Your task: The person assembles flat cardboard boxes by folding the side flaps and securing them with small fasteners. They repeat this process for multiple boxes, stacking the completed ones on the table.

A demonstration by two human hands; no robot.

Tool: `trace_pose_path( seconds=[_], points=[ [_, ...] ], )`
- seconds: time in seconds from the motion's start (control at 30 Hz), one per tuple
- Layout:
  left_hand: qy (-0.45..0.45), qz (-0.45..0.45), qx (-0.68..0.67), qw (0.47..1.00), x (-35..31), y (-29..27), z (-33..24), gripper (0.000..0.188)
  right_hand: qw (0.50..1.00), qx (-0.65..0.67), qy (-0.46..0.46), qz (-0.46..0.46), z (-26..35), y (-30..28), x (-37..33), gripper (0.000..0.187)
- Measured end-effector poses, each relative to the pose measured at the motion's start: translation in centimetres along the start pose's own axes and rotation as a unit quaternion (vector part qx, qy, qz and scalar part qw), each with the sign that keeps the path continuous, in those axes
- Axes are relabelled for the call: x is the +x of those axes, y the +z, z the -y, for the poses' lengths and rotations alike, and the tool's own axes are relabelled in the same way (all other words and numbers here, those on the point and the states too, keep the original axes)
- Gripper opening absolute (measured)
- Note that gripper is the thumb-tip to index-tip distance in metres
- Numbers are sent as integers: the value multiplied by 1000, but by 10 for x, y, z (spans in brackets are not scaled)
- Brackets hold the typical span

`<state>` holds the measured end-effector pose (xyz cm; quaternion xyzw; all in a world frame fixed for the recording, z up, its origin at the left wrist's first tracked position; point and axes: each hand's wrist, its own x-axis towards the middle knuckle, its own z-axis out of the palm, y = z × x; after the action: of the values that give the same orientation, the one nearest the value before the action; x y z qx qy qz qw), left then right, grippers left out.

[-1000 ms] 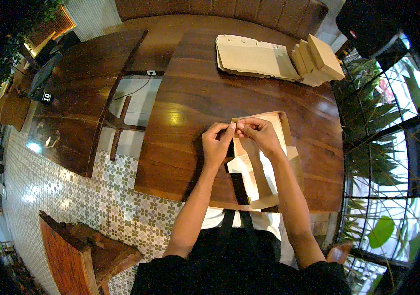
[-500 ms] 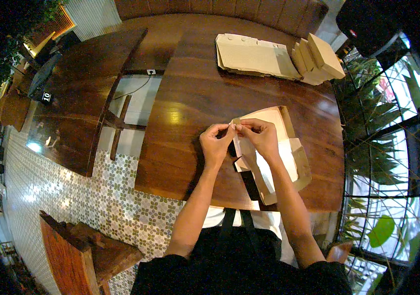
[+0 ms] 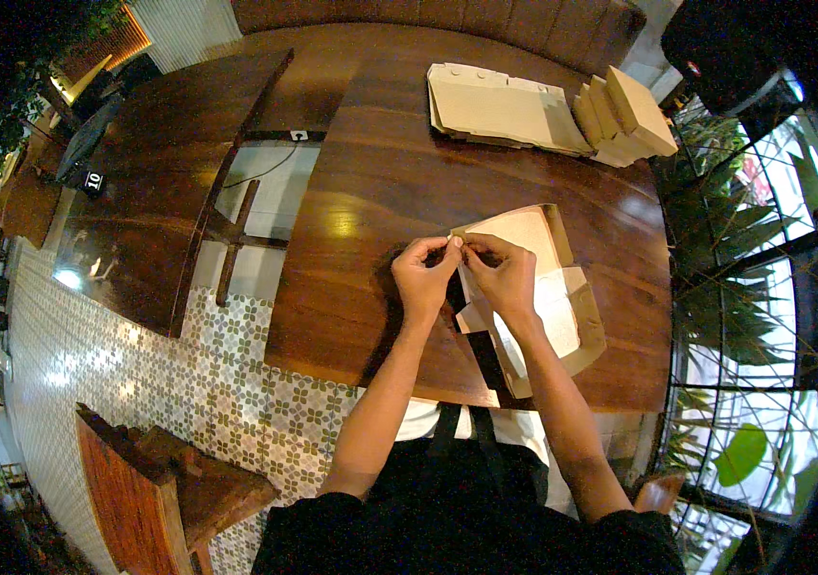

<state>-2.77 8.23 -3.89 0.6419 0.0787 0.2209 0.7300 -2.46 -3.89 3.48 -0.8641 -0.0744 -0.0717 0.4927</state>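
Observation:
An open cardboard box (image 3: pixel 554 297), brown outside and pale within, lies on the dark wooden table (image 3: pixel 351 297) in front of me. Its side walls and flaps stand partly raised. At its far left corner my left hand (image 3: pixel 422 280) pinches the edge of the cardboard between thumb and fingertips. Right beside it, my right hand (image 3: pixel 506 274) pinches the same corner, its forearm crossing over the box's left part. The fingertips of both hands nearly meet and hide most of that corner.
Toward the table's far right lies a stack of flat cardboard pieces (image 3: pixel 505 107). Several folded cardboard boxes (image 3: pixel 641 113) lean beside it. A second wooden table (image 3: pixel 164 182) stands left, with a small number sign (image 3: pixel 92 182). A wooden chair (image 3: pixel 131 489) is at lower left, a window grille on the right.
Both hands stay at the same box corner. Their fingertips have shifted slightly, and the thumbs have come closer together. The box stays in place.

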Motion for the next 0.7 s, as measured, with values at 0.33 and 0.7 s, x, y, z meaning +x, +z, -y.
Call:
trace_pose_path(
  seconds=[0.33, 0.7],
  points=[
    [-46, 14, -2, 999, 0, -2, 1, 19, 1000, 11, -11, 11, -6, 3, 2, 24],
    [-52, 9, -30, 998, 1, 1, -1, 20, 993, -9, -99, -67, -11, 9, 0, 23]
  ],
)
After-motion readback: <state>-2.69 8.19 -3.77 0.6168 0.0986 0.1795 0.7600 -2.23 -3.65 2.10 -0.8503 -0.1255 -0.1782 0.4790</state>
